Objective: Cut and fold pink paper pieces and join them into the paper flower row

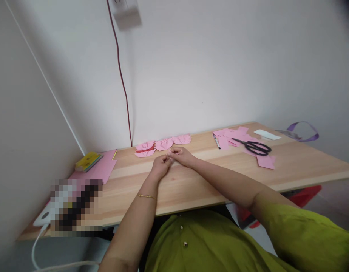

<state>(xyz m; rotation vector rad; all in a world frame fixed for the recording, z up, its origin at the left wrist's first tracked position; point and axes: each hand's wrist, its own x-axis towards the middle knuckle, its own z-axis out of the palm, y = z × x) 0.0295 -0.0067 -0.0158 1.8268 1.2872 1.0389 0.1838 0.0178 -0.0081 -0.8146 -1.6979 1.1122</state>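
Observation:
My left hand (161, 166) and my right hand (180, 155) meet at the middle of the wooden table (191, 181), fingers curled and fingertips touching each other. Whatever they pinch is too small to make out. Just beyond them lie three folded pink paper pieces (162, 144) in a row near the wall. A gold bangle (147, 196) circles my left wrist.
Black scissors (255, 147) rest on loose pink paper scraps (242, 143) at the right, beside a pen (216, 141) and a white slip (266, 134). A purple ribbon (303, 131) lies far right. At the left are pink sheets (99, 170), a yellow pad (88, 161) and a red cable (124, 87).

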